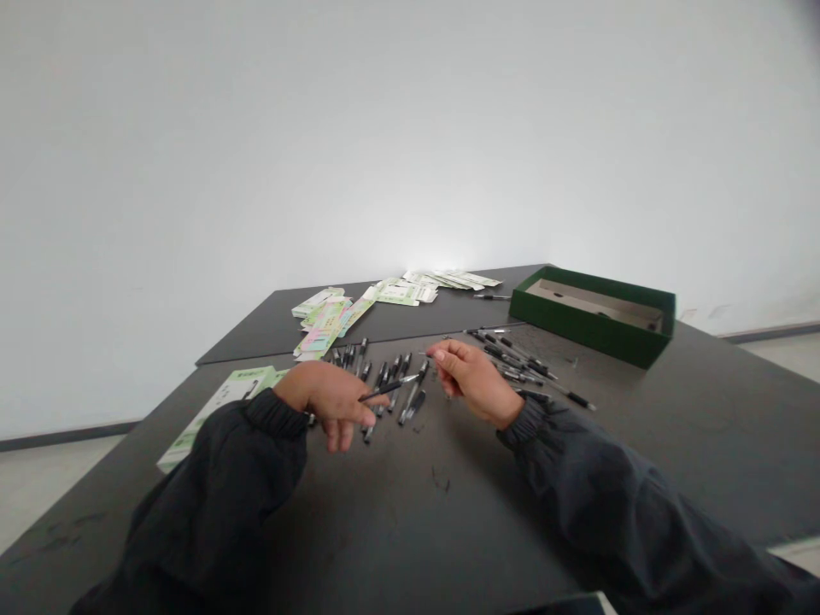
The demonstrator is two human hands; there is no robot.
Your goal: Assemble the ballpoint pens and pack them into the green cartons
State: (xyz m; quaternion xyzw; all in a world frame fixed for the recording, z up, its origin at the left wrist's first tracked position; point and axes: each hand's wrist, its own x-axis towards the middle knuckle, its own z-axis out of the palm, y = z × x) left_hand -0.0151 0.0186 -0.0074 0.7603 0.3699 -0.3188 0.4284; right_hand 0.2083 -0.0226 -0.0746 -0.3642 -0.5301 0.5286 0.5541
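On the worktop [384,530], left of the open green box [586,331], a steady left hand [330,397] and light right hand [471,376] should serve best. The left grip, farther from the box, is clamped on a black-and-clear pen [388,389], held between its fingers, one end boxward. The right grip, nearer the box, pinches a thin piece [424,353], too small to identify.

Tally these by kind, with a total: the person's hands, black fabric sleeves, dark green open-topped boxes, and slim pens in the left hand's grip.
Bare left hand and bare right hand: 2
Black fabric left sleeve and right sleeve: 2
Dark green open-topped box: 1
Slim black-gripped pen in the left hand: 1
Total: 6
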